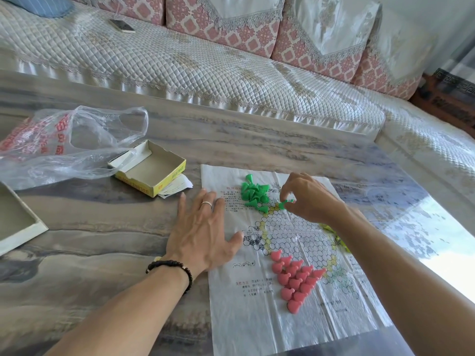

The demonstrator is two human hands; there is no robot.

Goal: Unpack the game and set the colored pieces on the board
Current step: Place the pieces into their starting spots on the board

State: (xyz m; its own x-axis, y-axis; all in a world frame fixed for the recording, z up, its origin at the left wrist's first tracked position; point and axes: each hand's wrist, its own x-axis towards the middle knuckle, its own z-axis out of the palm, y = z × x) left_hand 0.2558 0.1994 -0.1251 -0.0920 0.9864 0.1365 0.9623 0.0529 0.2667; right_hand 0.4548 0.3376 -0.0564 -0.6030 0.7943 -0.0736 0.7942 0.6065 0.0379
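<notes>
Some yellow pieces [331,231] hide behind the right hand [312,199], fingers pinching a green piece [285,203]; left hand [203,232] flat.

Bright daylight all over, seems to pour in from the right side. The glossy table [257,145] throws back a big washed-out white glare patch at its near right edge, totally blown out. Shadows are soft, just faint ones under the arms. The clear plastic bag [64,145] has little shiny highlights. Wide-angle lens bends the sofa [180,65] and table edges. Slightly soft and smeary overall.
</notes>
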